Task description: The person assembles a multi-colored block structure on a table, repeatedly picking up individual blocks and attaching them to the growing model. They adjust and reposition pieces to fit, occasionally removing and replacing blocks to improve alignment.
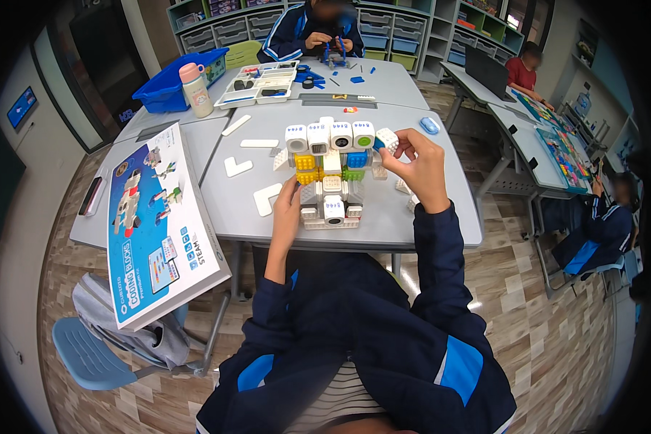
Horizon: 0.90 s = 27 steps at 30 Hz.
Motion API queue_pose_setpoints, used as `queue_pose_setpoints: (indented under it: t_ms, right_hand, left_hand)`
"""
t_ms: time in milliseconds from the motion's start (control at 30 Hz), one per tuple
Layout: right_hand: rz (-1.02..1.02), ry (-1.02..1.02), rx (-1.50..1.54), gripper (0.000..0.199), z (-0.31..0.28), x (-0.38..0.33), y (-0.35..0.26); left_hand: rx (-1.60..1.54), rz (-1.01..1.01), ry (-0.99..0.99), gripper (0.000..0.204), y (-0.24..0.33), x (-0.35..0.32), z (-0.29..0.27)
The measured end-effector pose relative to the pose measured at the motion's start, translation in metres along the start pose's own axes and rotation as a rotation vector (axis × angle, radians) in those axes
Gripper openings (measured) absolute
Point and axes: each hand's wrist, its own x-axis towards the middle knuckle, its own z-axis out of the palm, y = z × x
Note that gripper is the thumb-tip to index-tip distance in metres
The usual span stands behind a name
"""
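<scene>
A block model (332, 186) made of white, yellow, green, blue and grey cubes stands upright on the grey table (231, 206) in front of me. My left hand (286, 215) is closed on the lower left side of the model, with its fingertips partly hidden. Between the thumb and fingers of my right hand (424, 168) is a white studded cube (387, 139), held beside the model's upper right end. A bit of blue shows on the cube's left side. Whether it touches the model I cannot tell. Loose white cubes (405, 186) lie below my right hand.
A big coding-block box (159, 231) leans at the table's left edge. Flat white pieces (239, 167) lie left of the model. Farther back are a blue bin (159, 90), a bottle (196, 92) and a parts tray (257, 87). Across the table a person (318, 32) handles blue parts.
</scene>
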Motion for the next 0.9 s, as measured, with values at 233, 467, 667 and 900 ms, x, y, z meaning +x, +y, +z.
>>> queue_pose_setpoints:
  t_ms: [233, 467, 667, 900]
  right_hand:
    - [0.027, -0.134, 0.108, 0.028, -0.009, 0.008, 0.013]
    - [0.008, -0.271, 0.224, 0.029, -0.015, 0.016, 0.03]
    - [0.076, -0.368, 0.45, 0.029, -0.012, 0.02, 0.04]
    - [0.127, -0.237, 0.387, 0.029, -0.006, 0.003, 0.039]
  left_hand:
    - [-0.062, -0.007, -0.034, 0.04, -0.004, 0.001, -0.002]
    - [-0.115, -0.016, -0.043, 0.041, -0.003, 0.001, -0.002]
    - [-0.159, -0.061, -0.038, 0.041, -0.006, 0.001, -0.003]
    - [-0.147, -0.06, -0.026, 0.041, -0.013, 0.001, -0.003]
